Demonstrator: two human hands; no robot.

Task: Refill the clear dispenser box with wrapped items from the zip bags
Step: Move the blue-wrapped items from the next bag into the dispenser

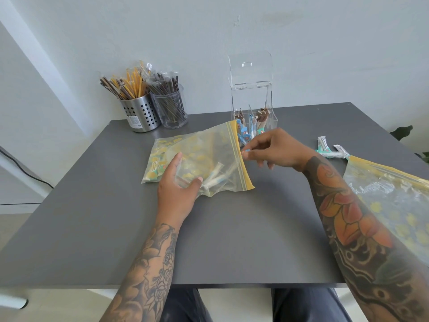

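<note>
1. The clear dispenser box (253,108) is seen just beyond the right hand (276,148), its lid raised; brown and blue wrapped items (249,126) are held in its compartments.
2. A zip bag (199,159) is laid flat between the hands, with white wrapped sticks (214,177) visible inside.
3. The bag is gripped from below by the left hand (177,185), thumb and fingers curled on the plastic.
4. The yellow zip edge (239,156) is pinched by the right hand's fingertips.
5. A second zip bag (394,196) is seen right of the right forearm, with loose wrapped items (332,151) just beyond it.
6. Two cups of wrapped straws (153,105) stand well beyond the left hand.
</note>
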